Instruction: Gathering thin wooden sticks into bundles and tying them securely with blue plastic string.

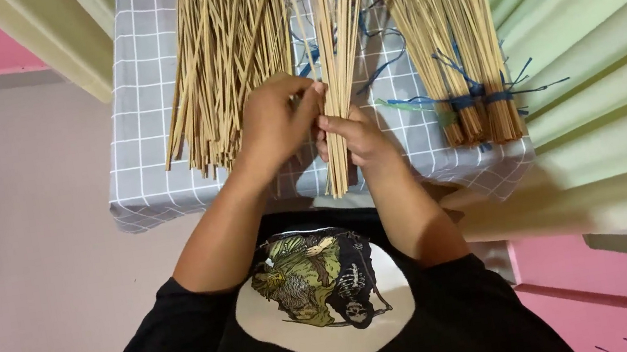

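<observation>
My left hand (276,119) and my right hand (357,136) both grip a thin bundle of tan sticks (333,32) over the near edge of a table covered with a grey checked cloth (145,127). The bundle's lower ends hang past the table edge below my fingers. A loose heap of the same sticks (225,57) lies to the left of my hands. To the right lie bundles tied with blue string (459,38), their tied ends pointing toward me.
A pale green curtain (601,50) hangs on the right, beside the table. Pink wall shows at the upper left and lower right. A grey floor (21,269) spreads on the left. My black shirt with a printed picture fills the bottom.
</observation>
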